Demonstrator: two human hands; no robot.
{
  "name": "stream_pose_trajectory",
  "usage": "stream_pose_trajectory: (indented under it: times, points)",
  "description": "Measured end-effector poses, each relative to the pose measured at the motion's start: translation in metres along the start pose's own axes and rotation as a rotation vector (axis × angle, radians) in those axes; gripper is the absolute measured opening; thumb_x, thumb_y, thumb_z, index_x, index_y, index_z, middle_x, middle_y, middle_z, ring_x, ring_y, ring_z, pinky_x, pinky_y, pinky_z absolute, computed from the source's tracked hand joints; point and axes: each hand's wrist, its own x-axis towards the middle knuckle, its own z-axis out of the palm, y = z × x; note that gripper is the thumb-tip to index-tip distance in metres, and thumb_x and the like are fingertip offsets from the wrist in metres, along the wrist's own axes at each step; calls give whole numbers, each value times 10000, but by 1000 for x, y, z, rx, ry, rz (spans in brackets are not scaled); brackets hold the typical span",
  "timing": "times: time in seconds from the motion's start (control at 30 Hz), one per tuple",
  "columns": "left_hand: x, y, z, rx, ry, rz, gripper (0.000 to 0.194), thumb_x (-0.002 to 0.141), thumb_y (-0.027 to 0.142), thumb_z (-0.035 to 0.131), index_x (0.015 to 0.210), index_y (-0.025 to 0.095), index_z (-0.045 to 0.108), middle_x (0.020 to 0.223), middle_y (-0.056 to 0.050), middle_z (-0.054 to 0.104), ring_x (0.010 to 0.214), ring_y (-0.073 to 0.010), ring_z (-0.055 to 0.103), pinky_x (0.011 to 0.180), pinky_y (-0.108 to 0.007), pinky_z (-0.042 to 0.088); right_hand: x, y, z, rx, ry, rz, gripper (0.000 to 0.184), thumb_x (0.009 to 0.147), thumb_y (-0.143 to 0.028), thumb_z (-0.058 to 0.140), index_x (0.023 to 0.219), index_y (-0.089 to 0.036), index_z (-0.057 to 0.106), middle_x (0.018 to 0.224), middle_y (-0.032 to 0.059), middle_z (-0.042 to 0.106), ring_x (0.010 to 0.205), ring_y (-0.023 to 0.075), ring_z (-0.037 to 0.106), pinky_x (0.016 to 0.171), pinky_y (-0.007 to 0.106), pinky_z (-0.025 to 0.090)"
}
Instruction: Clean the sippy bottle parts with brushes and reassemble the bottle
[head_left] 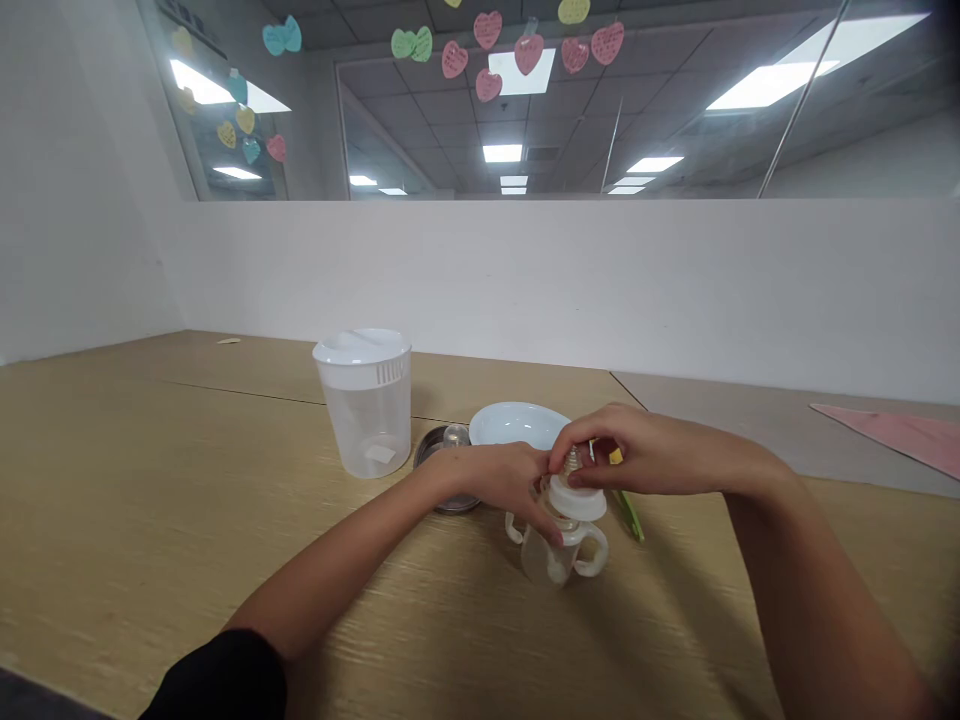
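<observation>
A clear baby bottle [536,562] with two white side handles [592,553] stands slightly tilted on the table in front of me. My left hand [510,482] is closed around its upper part, the thumb lying on the front below the white collar [577,500]. Above the collar, my right hand [626,450] pinches a clear ribbed teat [573,462] between thumb and fingers. The fingers cover much of the teat, and the back of the bottle is hidden by my left hand.
Behind my hands are a pale blue bowl [517,425] and a round metal dish [427,450] with a clear dome-shaped piece [455,437]. A lidded translucent bucket [367,415] stands left. A green tool-like piece [630,515] lies right, a pink cloth [900,435] farther right.
</observation>
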Motion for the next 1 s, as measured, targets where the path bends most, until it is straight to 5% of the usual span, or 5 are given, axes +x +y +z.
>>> stream_pose_trajectory:
  times: [0.23, 0.4, 1.0]
  points:
    - [1, -3, -1, 30, -6, 32, 392, 624, 454, 676, 896, 199, 556, 902, 10, 569, 817, -148, 531, 689, -222, 384, -3, -5, -2, -15, 12, -27, 247, 781, -257, 511, 991, -251, 640, 896, 13, 639, 740, 141, 538, 593, 245, 372]
    - [2, -4, -2, 69, -18, 20, 396, 609, 480, 664, 844, 188, 538, 768, 18, 538, 727, -146, 521, 617, -227, 373, -2, -4, -2, -64, 45, -3, 262, 766, -234, 514, 1002, -274, 620, 939, -9, 634, 727, 133, 523, 594, 245, 369]
    - [2, -8, -1, 33, 26, -16, 590, 565, 467, 694, 1056, 205, 498, 957, -13, 596, 864, -179, 555, 698, -245, 416, 1, 0, 2, -16, -26, -20, 219, 766, -187, 465, 925, -219, 612, 870, 24, 601, 710, 135, 498, 593, 244, 369]
